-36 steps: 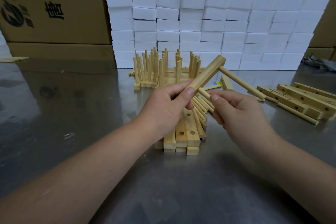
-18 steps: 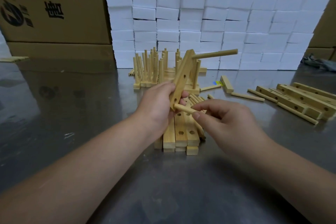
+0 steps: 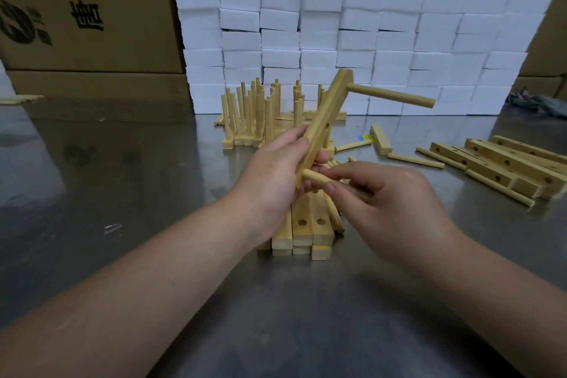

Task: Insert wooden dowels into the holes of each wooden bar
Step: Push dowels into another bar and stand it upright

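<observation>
My left hand (image 3: 276, 175) grips a wooden bar (image 3: 322, 124) by its lower part and holds it tilted, top end leaning away to the right. One dowel (image 3: 392, 96) sticks out of the bar's top hole, pointing right. My right hand (image 3: 386, 202) pinches a second dowel (image 3: 316, 176) and holds its tip against the bar's lower end. An empty hole shows at the bar's middle. Below the hands lies a stack of drilled bars (image 3: 306, 230) with loose dowels beside it.
Finished bars with upright dowels (image 3: 251, 120) stand behind the hands. More bars (image 3: 503, 163) and loose dowels (image 3: 415, 159) lie at the right on the steel table (image 3: 122, 193). A wall of white foam blocks (image 3: 368, 34) and cardboard boxes (image 3: 76, 9) closes the back.
The bar has swung from lying slanted to nearly upright, its inserted dowel now pointing right. My right hand has brought a second dowel up to the bar's lower end.
</observation>
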Available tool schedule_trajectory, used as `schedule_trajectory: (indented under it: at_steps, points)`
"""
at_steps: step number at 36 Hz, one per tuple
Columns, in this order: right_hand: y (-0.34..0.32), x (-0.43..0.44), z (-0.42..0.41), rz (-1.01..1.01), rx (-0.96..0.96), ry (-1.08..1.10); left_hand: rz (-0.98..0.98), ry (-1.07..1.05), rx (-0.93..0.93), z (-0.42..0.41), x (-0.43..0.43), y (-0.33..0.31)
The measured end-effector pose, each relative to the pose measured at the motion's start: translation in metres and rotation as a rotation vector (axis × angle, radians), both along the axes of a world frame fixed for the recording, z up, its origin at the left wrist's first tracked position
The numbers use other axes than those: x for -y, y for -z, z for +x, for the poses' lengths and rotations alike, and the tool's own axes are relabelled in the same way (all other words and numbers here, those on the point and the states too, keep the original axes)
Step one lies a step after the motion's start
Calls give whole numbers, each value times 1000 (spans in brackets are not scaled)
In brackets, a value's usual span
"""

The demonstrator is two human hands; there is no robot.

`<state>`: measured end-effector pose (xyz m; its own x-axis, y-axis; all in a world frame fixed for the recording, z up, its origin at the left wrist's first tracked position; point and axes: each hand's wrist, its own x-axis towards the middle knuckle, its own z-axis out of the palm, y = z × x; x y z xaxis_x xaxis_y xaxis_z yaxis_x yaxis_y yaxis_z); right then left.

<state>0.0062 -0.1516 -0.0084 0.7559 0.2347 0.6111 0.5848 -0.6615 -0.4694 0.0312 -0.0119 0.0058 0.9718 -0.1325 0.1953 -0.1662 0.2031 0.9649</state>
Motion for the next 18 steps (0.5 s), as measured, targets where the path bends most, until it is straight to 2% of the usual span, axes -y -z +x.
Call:
schedule_trajectory:
  at_steps: [3,6,10,14,18]
  points:
    - [-1,0,0,-45,43,29,24,0,12,-1,0,0]
    - [-2,-2,-1,-34,-3,34,94,-5,36,-2,0,0]
    - [-3,-4,-6,83,-112,-30,127,12,60,-3,0,0]
    - [-4,-6,-4,288,-362,-74,152,22,136,-4,1,-2]
    - [-1,-6,-1,303,-383,-50,145,39,152,-3,1,0]
